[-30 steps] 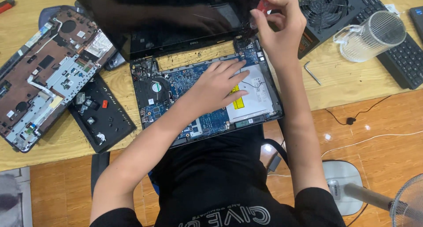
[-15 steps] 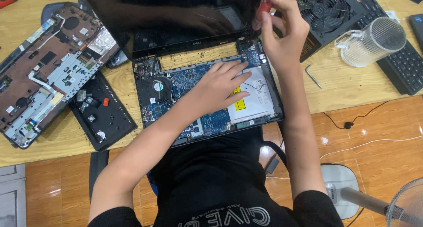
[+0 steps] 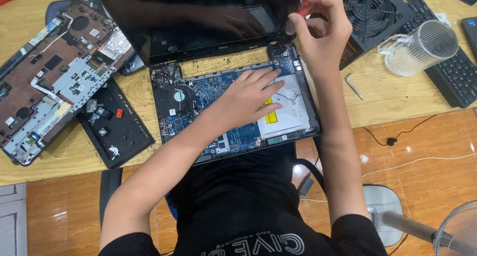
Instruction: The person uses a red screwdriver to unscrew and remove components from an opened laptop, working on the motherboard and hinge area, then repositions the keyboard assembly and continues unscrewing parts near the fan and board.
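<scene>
The tool in the right hand (image 3: 322, 35) is mostly hidden — only a red handle tip (image 3: 304, 6) shows between the pinched fingers, and its shaft is lost against the dark screen (image 3: 198, 22). That glossy black panel reflects the hands dimly, and its top runs out of the picture. The opened laptop base (image 3: 233, 112) lies on the wooden bench (image 3: 387, 102), right at the near edge: a blue circuit board, a small round fan (image 3: 179, 96) and a flat silver drive (image 3: 290, 112) with a yellow label. The left hand (image 3: 251, 97) rests flat on the board and drive, fingers spread and holding nothing. To the left lie a stripped brown chassis (image 3: 54, 77) and a black plastic cover (image 3: 114, 129) — both matte. To the right stand a ribbed clear jug (image 3: 422, 47), a small bent hex key (image 3: 354, 86), a black keyboard (image 3: 454, 74) and a power supply (image 3: 370, 12), partly cut off.
</scene>
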